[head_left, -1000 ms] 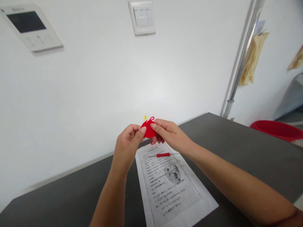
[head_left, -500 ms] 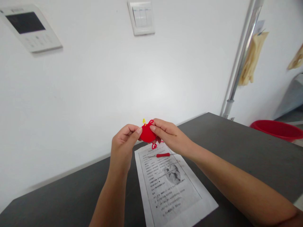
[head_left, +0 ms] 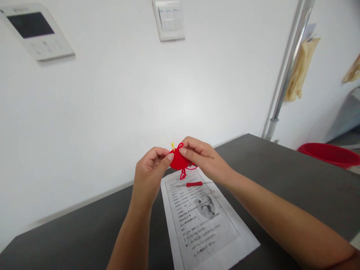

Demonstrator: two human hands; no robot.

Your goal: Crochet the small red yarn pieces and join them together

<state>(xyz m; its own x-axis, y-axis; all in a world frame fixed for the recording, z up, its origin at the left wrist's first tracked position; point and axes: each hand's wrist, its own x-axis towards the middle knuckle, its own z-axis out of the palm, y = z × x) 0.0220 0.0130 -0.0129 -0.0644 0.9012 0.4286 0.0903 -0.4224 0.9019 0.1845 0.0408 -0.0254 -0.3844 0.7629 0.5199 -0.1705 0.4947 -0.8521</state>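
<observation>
A red crocheted piece [head_left: 179,160] is held up between both hands, above the far end of a printed sheet [head_left: 213,232]. My left hand [head_left: 152,167] pinches its left edge between thumb and fingers. On its upper right, my right hand [head_left: 201,155] grips it, next to a red yarn loop [head_left: 180,145]. A small yellow marker or bit of yarn [head_left: 173,146] sticks up from the top edge. Loose red yarn [head_left: 183,174] dangles below. Across the paper lies a crochet hook with a red handle [head_left: 194,184].
The dark tabletop [head_left: 281,180] meets a white wall holding a light switch [head_left: 170,20] and an intercom panel [head_left: 36,32]. At right are a metal pole [head_left: 291,67], hanging yellow gloves [head_left: 300,71] and a red basin [head_left: 329,154] beyond the table edge.
Both hands and the red piece have shifted slightly right. The right fingers have lifted a little, and the piece looks more bent. More of the dangling red yarn shows.
</observation>
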